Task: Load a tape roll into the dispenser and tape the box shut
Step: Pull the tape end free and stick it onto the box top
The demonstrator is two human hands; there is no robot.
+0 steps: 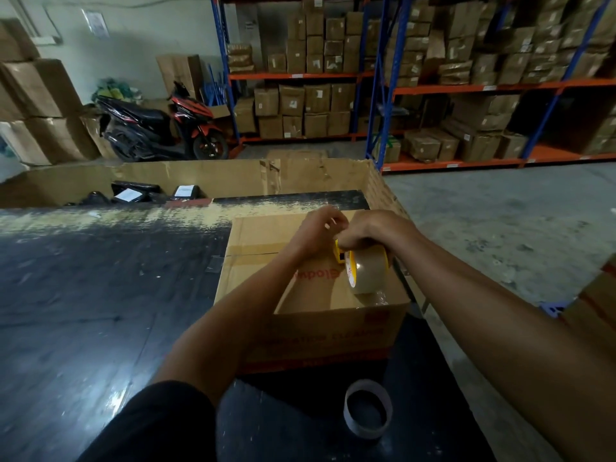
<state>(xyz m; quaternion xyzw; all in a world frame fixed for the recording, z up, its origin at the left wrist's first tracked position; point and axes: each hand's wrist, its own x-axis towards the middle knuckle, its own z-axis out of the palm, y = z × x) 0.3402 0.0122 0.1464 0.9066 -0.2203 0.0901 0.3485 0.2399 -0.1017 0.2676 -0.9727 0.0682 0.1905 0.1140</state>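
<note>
A brown cardboard box (pixel 266 241) stands on the dark table, its near flap partly open. Above its right half my right hand (pixel 370 230) grips a yellow tape dispenser (pixel 341 255) loaded with a brown tape roll (pixel 370 271). My left hand (pixel 318 230) meets it at the dispenser's front, fingers pinched there; whether they hold the tape end is hidden. An empty cardboard tape core (pixel 368 413) lies on the table near me.
The black table (pixel 100 295) stretches to the left. Behind it stands a large open carton (pixel 200 176) holding black parcels. A motor scooter (pixel 160 128) and blue-and-orange shelves (pixel 383 78) stacked with boxes fill the back. Concrete floor lies to the right.
</note>
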